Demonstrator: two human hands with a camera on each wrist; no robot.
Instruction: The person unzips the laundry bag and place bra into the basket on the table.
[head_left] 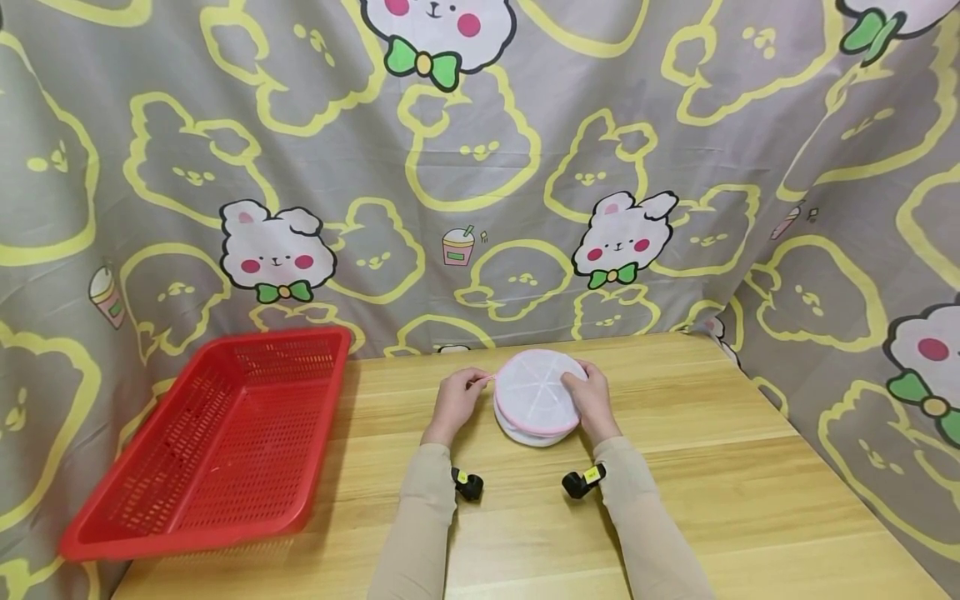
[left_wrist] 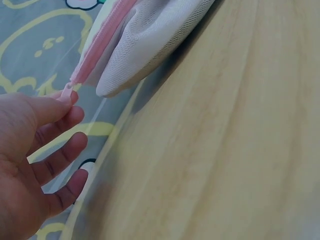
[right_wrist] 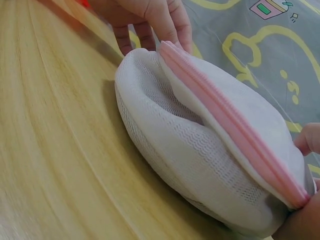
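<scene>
A round white mesh laundry bag [head_left: 536,392] with a pink zipper [right_wrist: 235,127] around its upper rim is held over the table, its soft side sagging in folds. My left hand [head_left: 455,404] pinches the pink zipper pull [left_wrist: 66,92] between thumb and forefinger at the bag's left edge; the other fingers are spread apart. My right hand [head_left: 595,400] grips the bag's right side, thumb on the white top and fingers hidden beneath. In the right wrist view the zipper runs between the two hands, and the mesh wall [right_wrist: 175,145] bulges below it.
A red plastic basket [head_left: 258,433] with slotted walls stands at the left of the wooden table [head_left: 720,467]. A grey patterned curtain [head_left: 480,283] hangs behind the table and along both sides. Small black cameras [head_left: 468,485] sit on the wrists.
</scene>
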